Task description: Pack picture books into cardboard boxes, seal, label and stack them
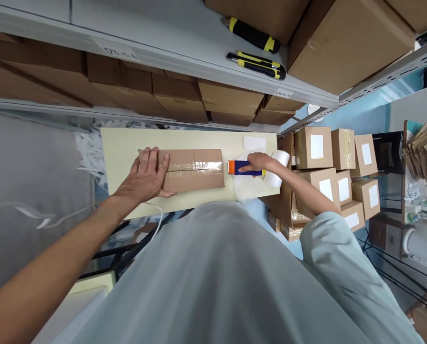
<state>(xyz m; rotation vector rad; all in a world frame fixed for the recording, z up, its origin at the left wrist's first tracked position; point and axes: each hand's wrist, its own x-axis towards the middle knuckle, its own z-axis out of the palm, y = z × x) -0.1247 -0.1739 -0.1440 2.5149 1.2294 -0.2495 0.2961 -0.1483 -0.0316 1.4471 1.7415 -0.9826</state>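
A brown cardboard box (195, 167) lies on the pale yellow table (118, 148), with shiny clear tape along its top seam. My left hand (147, 177) rests on the box's left end, fingers spread flat over the top and thumb near the front edge. To the right of the box, my right hand (258, 161) is closed around a blue and orange tape dispenser (240, 167). Its orange end points at the box, a small gap away. Beneath the dispenser is white paper coming from a paper roll (281, 160). A small white slip (254, 143) lies behind the right hand.
Above the table's back edge runs a metal shelf (185, 55) with cardboard boxes and several utility knives, one being a large cutter (251, 34). Stacked labelled boxes (315, 148) stand to the right. A white cable (159, 215) hangs at the front edge.
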